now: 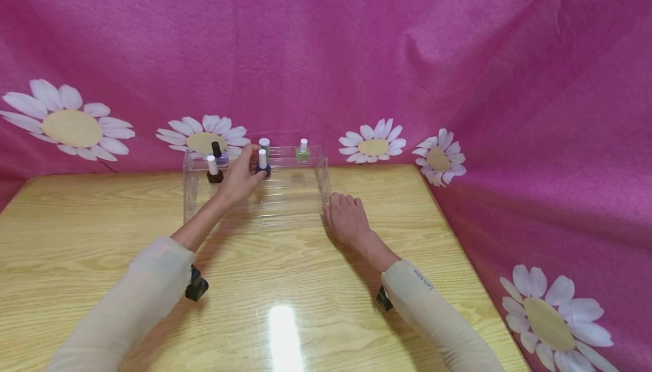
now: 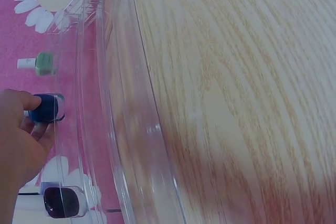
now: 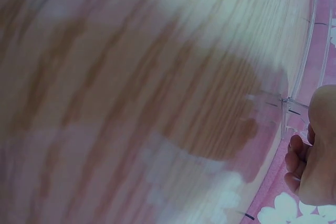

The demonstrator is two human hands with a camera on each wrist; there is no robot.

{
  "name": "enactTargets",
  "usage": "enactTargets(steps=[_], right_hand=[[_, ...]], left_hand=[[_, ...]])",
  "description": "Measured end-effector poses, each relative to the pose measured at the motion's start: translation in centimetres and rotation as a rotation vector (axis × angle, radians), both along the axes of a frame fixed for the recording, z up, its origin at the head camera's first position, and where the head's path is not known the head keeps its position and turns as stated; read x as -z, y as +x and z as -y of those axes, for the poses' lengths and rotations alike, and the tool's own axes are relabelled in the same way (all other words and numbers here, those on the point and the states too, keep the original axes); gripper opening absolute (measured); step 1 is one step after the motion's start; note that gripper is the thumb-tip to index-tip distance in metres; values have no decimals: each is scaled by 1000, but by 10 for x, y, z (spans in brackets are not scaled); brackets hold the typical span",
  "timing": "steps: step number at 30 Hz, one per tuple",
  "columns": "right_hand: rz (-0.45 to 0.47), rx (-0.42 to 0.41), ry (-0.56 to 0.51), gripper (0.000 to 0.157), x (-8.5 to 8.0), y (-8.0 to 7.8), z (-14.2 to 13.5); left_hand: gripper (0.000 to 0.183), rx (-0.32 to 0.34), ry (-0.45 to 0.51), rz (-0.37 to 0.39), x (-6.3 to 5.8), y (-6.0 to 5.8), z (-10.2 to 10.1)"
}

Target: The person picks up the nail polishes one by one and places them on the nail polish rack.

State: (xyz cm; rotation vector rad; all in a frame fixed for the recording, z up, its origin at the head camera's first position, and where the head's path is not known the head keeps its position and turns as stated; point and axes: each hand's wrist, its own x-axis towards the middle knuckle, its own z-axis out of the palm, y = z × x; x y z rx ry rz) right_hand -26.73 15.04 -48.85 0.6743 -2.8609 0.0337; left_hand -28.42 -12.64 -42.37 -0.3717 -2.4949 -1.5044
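A clear stepped acrylic rack (image 1: pixel 292 197) stands near the table's back edge. On its upper part, my left hand (image 1: pixel 237 182) pinches a dark blue nail polish bottle (image 1: pixel 263 170) with a white cap, upright between thumb and fingers. The left wrist view shows the thumb on the blue glass. At the rack's right end, my right hand (image 1: pixel 348 219) holds the side panel with curled fingers; the exact grip is partly hidden. Left of the blue bottle are a dark nail polish bottle (image 1: pixel 215 176) with a white cap and a lilac one (image 1: pixel 221 158) with a black cap.
A light green nail polish bottle (image 1: pixel 303 153) stands on the rack's top step, at the right. Another white-capped green bottle (image 1: pixel 265 144) is behind the blue one. Beyond the wooden table (image 1: pixel 244 304) hangs a pink cloth (image 1: pixel 316 49) with daisies, which also borders the right side.
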Motion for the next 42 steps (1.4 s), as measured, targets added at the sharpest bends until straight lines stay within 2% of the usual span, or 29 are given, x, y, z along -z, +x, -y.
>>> enactTargets(steps=[5, 11, 17, 31, 42], right_hand=[[19, 2, -1, 31, 0, 0, 0], [19, 3, -5, 31, 0, 0, 0], [18, 5, -6, 31, 1, -1, 0], [16, -2, 0, 32, -1, -1, 0], [0, 0, 15, 32, 0, 0, 0]], left_hand=[[46, 0, -14, 20, 2, -1, 0], [45, -9, -38, 4, 1, -4, 1], [45, 1, -14, -6, -2, -8, 1], [43, -7, -69, -48, -4, -9, -2], [43, -13, -81, -44, -2, -8, -2]])
